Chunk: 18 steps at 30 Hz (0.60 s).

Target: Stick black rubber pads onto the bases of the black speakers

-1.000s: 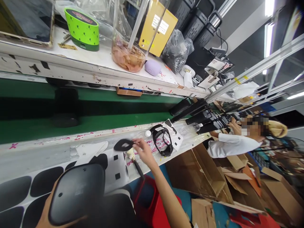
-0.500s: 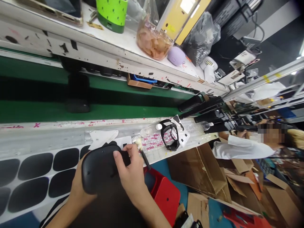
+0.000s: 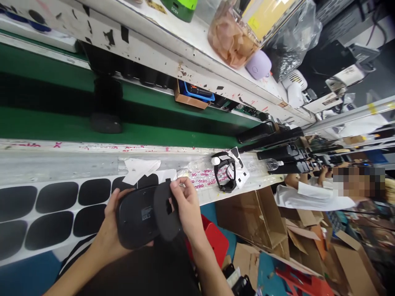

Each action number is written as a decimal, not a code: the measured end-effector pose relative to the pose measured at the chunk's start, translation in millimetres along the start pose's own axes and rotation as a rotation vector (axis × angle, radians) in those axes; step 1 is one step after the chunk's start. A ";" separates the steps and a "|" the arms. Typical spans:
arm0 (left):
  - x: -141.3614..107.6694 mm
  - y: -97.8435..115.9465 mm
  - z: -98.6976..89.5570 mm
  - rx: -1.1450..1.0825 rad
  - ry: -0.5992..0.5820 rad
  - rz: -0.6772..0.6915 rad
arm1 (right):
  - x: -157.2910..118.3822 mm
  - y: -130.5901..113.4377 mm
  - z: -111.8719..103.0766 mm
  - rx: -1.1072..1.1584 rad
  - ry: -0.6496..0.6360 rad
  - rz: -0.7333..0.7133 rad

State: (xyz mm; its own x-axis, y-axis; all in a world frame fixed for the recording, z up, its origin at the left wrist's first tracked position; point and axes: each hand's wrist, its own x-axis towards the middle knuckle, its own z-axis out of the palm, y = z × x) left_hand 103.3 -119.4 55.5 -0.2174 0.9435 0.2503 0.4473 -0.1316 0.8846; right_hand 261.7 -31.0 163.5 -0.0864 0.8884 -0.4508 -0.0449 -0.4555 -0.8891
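Note:
My left hand (image 3: 106, 236) is wrapped around the left side of a black plastic housing (image 3: 134, 226) with rounded corners and a small label on its face. In my right hand (image 3: 189, 209), thumb and fingers pinch a thin black rounded pad (image 3: 165, 211) by its upper edge. The pad has a small cutout and stands tilted over the housing's right part; whether the two touch, I cannot tell. Beneath my hands and to the left lies a white sheet (image 3: 75, 209) bearing several black rounded pads. White paper scraps (image 3: 141, 169) are just beyond the housing.
Ahead runs a green conveyor belt (image 3: 160, 133) under a white shelf (image 3: 197, 61). A black ring-shaped frame (image 3: 233, 181) lies on the bench strip to the right. Below are a red stool (image 3: 214, 238) and open cardboard boxes (image 3: 243, 218). A person in white sits farther right.
The housing has turned, and its label now shows. My right hand has swung the pad up, so its broad face and cutout are visible. The whole view has shifted a little.

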 end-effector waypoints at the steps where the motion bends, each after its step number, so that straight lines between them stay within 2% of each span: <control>1: -0.2 3.3 -1.0 -0.014 -0.013 -0.002 | 1.2 1.4 -3.7 0.043 0.013 0.029; 5: 2.3 18.8 -3.8 -0.074 -0.061 -0.080 | 4.0 1.2 -18.8 0.130 0.114 0.029; 10: 3.6 24.4 -5.8 -0.206 -0.081 -0.082 | 5.2 -5.9 -33.3 0.131 0.125 0.008; 14: 0.6 31.3 -7.8 -0.328 -0.116 -0.163 | -6.4 -7.4 -25.4 0.044 0.084 -0.019; 18: -0.7 43.2 -9.2 -0.444 -0.128 -0.253 | -23.6 -6.1 -5.4 -0.329 -0.012 -0.088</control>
State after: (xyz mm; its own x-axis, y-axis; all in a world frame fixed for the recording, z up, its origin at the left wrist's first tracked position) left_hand 114.8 -128.5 97.2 -0.1505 0.9884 -0.0180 -0.0223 0.0148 0.9996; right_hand 269.4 -48.9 179.2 -0.1081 0.9221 -0.3716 0.2709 -0.3323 -0.9034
